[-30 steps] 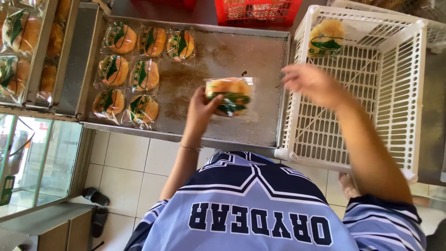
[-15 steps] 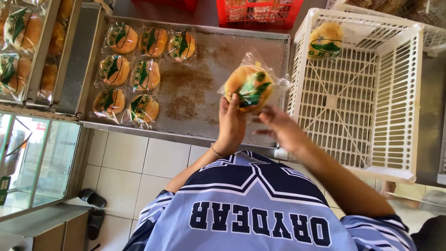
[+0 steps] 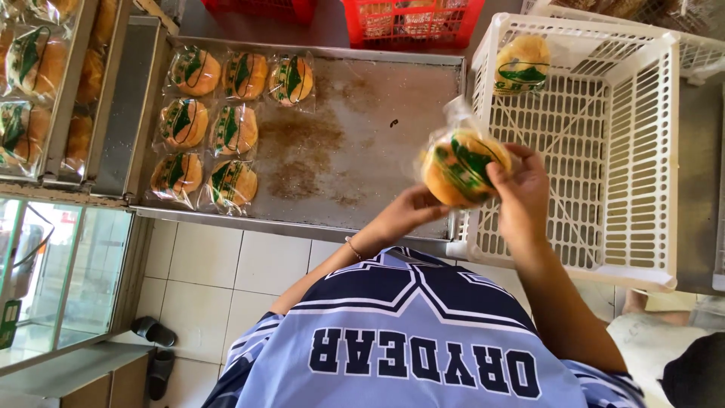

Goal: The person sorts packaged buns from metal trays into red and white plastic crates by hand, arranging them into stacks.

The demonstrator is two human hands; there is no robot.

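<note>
A round bun in a clear wrapper with a green print point(image 3: 457, 166) is held up over the gap between a metal tray point(image 3: 362, 136) and a white plastic crate point(image 3: 649, 151). My right hand point(image 3: 521, 196) grips it from the right, thumb across its face. My left hand point(image 3: 404, 215) holds its lower left edge from beneath. One wrapped bun point(image 3: 522, 64) lies in the far left corner of the crate. Several wrapped buns point(image 3: 219, 128) lie in rows on the left part of the tray.
Red plastic crates point(image 3: 411, 19) stand beyond the tray. More wrapped buns point(image 3: 34, 68) fill racks at the far left. A glass display case point(image 3: 53, 272) stands lower left, with dark sandals point(image 3: 155, 340) on the tiled floor beside it.
The bun has travelled right, from above the tray to the crate's edge. My right hand came back from the crate and took hold of it alongside my left.
</note>
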